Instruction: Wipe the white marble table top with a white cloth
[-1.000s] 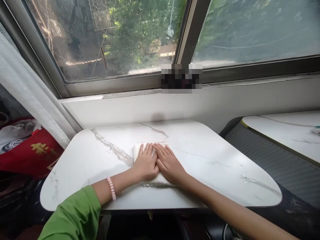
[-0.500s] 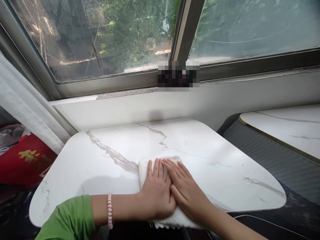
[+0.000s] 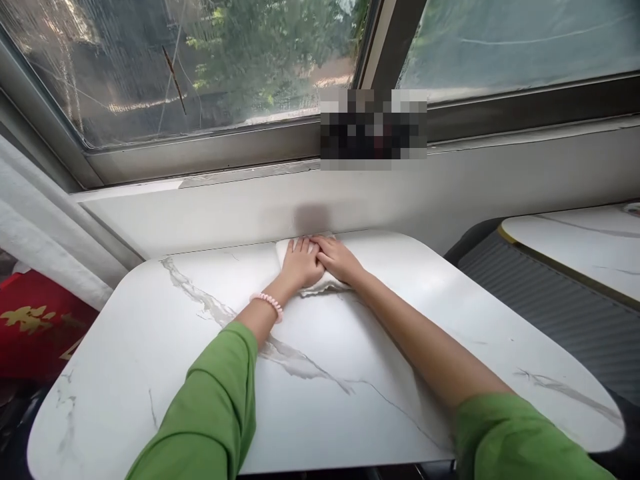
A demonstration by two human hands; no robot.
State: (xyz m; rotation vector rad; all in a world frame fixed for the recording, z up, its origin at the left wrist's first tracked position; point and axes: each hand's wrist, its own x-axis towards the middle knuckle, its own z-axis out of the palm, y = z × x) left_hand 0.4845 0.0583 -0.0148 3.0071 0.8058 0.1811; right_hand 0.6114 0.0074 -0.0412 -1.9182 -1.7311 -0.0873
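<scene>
At the far edge of the white marbled table, a folded white cloth lies flat against the top. My left hand presses down on it, fingers stretched forward and a little apart. Beside it, partly touching, my right hand also rests flat on the cloth with its fingers extended. Both hands cover most of the cloth; its front edge and left corner show. A pink coiled band circles my left wrist.
A white wall and a metal-framed window stand behind the table. To the left hangs a white curtain above a red bag. On the right are a grey ribbed seat and a second marbled table.
Both hands have slid the cloth forward, from the table's near edge to its far edge by the wall. My arms are now stretched out, and the view has shifted slightly.
</scene>
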